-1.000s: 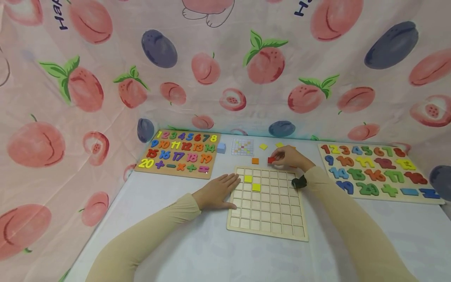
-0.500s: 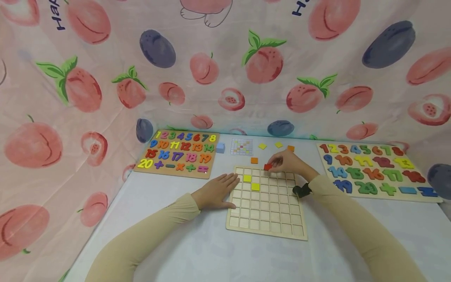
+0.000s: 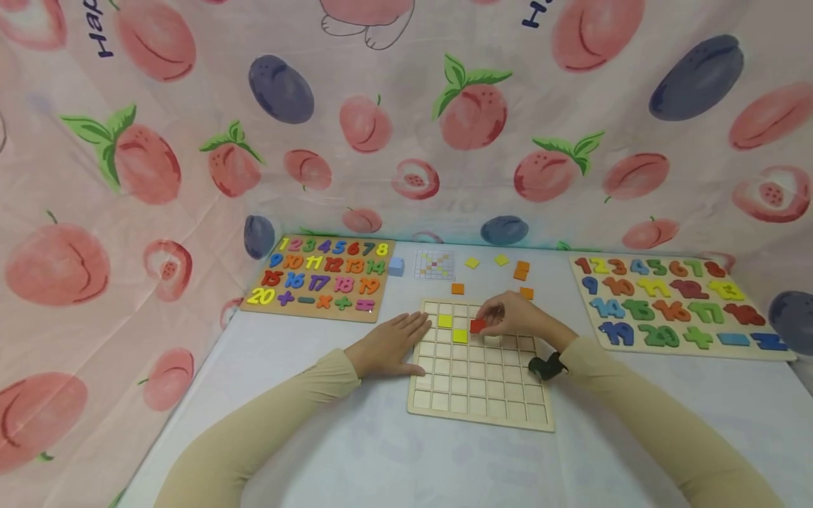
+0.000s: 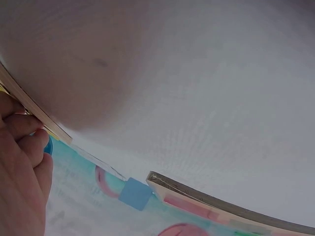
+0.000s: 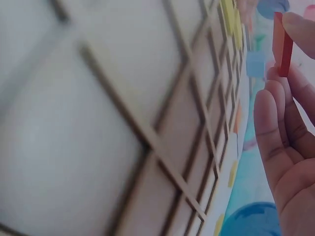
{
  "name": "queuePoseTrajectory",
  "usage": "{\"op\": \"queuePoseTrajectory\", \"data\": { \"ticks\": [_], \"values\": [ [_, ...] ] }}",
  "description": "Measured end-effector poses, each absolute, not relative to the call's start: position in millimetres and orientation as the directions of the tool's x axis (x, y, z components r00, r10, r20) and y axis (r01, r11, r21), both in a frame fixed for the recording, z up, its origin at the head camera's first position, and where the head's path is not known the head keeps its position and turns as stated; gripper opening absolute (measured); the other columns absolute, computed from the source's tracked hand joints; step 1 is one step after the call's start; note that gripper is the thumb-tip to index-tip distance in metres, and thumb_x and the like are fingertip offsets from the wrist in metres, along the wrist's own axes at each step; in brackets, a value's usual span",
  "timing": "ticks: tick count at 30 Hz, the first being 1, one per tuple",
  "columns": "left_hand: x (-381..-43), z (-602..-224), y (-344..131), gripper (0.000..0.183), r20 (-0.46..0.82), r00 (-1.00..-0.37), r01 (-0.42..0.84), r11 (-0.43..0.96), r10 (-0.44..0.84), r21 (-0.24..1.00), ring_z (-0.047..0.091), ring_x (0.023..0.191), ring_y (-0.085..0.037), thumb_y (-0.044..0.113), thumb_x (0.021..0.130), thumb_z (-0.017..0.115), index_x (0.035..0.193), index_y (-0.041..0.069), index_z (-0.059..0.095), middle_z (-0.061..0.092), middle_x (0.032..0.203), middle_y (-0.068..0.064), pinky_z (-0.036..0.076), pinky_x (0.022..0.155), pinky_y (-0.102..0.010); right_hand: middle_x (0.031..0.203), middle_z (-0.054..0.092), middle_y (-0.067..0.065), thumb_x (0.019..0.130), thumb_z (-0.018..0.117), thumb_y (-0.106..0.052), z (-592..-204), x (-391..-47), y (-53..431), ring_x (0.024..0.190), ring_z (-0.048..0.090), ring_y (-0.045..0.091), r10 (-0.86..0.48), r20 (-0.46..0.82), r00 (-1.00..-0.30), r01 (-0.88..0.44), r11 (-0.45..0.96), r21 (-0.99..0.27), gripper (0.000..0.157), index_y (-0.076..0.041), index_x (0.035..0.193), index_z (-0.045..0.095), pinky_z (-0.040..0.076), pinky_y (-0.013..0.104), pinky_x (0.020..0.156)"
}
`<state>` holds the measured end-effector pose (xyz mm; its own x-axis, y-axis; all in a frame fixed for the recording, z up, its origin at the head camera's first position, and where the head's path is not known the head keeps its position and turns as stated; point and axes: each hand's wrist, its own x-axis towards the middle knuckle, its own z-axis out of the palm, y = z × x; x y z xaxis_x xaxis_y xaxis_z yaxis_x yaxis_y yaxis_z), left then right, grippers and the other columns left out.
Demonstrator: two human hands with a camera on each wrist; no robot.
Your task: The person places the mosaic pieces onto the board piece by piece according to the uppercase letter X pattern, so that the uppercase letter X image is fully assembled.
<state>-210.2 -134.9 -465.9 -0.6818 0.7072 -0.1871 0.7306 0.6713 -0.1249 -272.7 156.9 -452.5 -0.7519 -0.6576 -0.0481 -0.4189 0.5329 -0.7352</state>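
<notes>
My right hand (image 3: 519,316) pinches a red square tile (image 3: 477,326) between thumb and fingers, above the upper middle of a wooden grid board (image 3: 479,420). In the right wrist view the tile (image 5: 282,45) stands on edge in the grip, apart from the board. Two yellow tiles, an upper one (image 3: 445,321) and a lower one (image 3: 460,336), sit in the board's squares, stepping diagonally. My left hand (image 3: 389,347) rests on the board's left edge with fingers extended; the left wrist view shows its fingers (image 4: 27,128) against that edge.
Behind the board lie a small printed pattern card (image 3: 435,264), a blue cube (image 3: 396,267), loose yellow tiles (image 3: 471,263) and several orange tiles (image 3: 457,288). Number puzzle boards stand at left (image 3: 320,276) and right (image 3: 676,305). A fruit-print curtain (image 3: 381,183) closes the back.
My right hand has carried the red tile from the table behind the board to over the grid, toward me and slightly left. The left hand has stayed on the board's edge.
</notes>
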Motion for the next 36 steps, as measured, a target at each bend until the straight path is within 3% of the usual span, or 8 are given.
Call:
{"op": "queuePoseTrajectory", "data": {
  "ticks": [16,36],
  "values": [
    [-210.7,-464.0,-135.3,0.093,-0.2,-0.696,0.716,0.688,0.69,-0.118,0.015,0.147,-0.023,0.07,0.087,0.037,0.15,0.005,0.017,0.016,0.158,-0.01,0.016,0.12,-0.034,0.072,0.062,-0.004,0.071,0.082,-0.022,-459.5,-257.6,151.3,0.066,0.055,0.009,-0.698,-0.139,-0.702,-0.402,0.551,-0.731,0.023,-0.009,0.088,0.072,0.05,0.02,0.061],
    [-208.9,-464.9,-133.4,0.092,-0.212,-0.7,0.709,0.699,0.682,-0.096,0.015,0.147,-0.023,0.069,0.087,0.038,0.151,0.006,0.016,0.015,0.158,-0.01,0.016,0.121,-0.034,0.073,0.062,-0.002,0.07,0.082,-0.018,-461.3,-255.1,151.1,0.066,0.052,0.007,-0.72,-0.157,-0.676,-0.423,0.553,-0.717,0.022,-0.009,0.086,0.07,0.048,0.018,0.061]
  ]
}}
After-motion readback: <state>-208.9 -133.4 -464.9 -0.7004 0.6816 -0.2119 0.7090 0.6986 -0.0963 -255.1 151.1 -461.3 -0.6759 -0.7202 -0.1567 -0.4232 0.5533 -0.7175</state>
